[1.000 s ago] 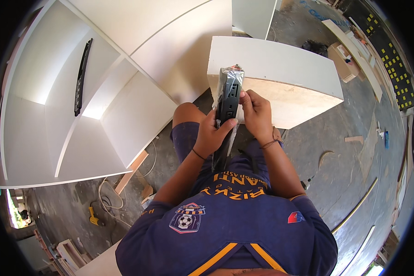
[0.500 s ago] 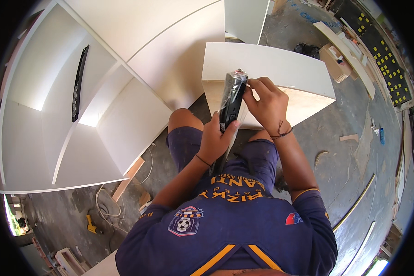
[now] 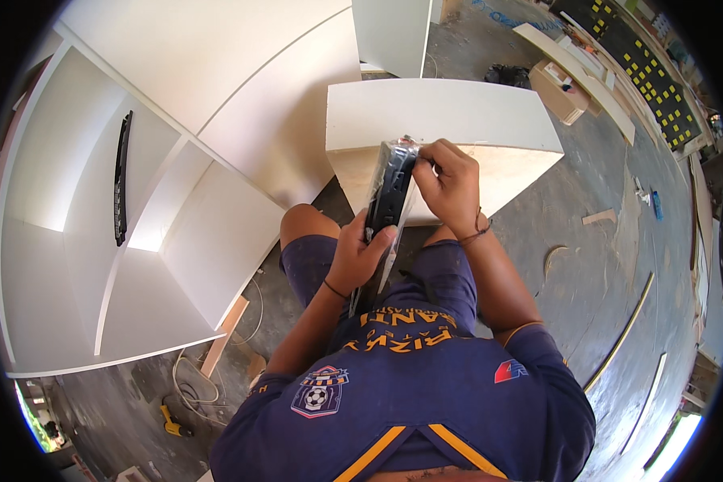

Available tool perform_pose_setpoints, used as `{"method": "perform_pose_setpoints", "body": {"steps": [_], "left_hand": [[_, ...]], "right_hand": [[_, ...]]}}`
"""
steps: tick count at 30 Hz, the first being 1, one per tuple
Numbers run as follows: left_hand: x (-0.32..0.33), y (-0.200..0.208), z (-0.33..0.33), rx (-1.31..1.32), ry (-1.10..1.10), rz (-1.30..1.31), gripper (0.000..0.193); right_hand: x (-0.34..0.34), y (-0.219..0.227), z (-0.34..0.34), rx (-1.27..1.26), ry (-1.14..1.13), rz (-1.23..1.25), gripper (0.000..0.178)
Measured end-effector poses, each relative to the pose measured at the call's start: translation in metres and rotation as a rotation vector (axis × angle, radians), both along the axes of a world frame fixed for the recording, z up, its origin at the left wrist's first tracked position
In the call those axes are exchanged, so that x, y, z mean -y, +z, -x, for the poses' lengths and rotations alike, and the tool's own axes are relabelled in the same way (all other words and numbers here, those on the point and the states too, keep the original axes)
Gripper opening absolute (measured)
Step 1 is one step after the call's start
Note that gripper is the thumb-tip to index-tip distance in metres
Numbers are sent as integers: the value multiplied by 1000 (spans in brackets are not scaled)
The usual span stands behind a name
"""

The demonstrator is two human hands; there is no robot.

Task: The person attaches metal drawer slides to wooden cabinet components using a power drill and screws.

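A long bundle of black metal drawer slides point(image 3: 389, 193), wrapped in clear plastic, stands tilted up in front of my body. My left hand point(image 3: 357, 255) is closed round its lower part, with the thumb across the near side. At the top end, my right hand point(image 3: 451, 186) pinches the plastic wrapping point(image 3: 406, 143) between thumb and fingers. The lower end of the bundle goes down between my thighs. Another black drawer slide point(image 3: 122, 178) lies inside the white cabinet point(image 3: 193, 138) at my left.
A white box-like panel unit point(image 3: 442, 112) stands just beyond my knees. On the grey floor at lower left are a yellow-handled power tool point(image 3: 173, 423), a pale cable point(image 3: 186, 386) and a wood strip point(image 3: 225, 337). Boards point(image 3: 574, 76) and a wooden box point(image 3: 556, 92) lie at far right.
The bundle has turned a little, showing more of the slides' slotted side. Both hands keep their hold on it. The whole view has shifted slightly.
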State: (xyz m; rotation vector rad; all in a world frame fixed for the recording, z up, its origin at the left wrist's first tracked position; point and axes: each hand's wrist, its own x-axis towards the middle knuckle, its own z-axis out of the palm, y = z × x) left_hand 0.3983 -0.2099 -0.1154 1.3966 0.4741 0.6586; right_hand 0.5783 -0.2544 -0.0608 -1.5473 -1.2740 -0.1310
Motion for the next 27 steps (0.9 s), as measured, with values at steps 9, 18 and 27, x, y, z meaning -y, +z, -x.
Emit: {"method": "perform_pose_setpoints", "body": {"steps": [9,18,27], "left_hand": [[-3,-11,-5,-154,178,-259,27],[-3,9,35,-18,136,-151,20],[-10,10,36,145,-25,167,26]], "right_hand": [[-14,8,-8,427,-99,-24,7],[4,29,-48,-309,-174,-81,10],[-6,1,21,-910,559,239,42]]}}
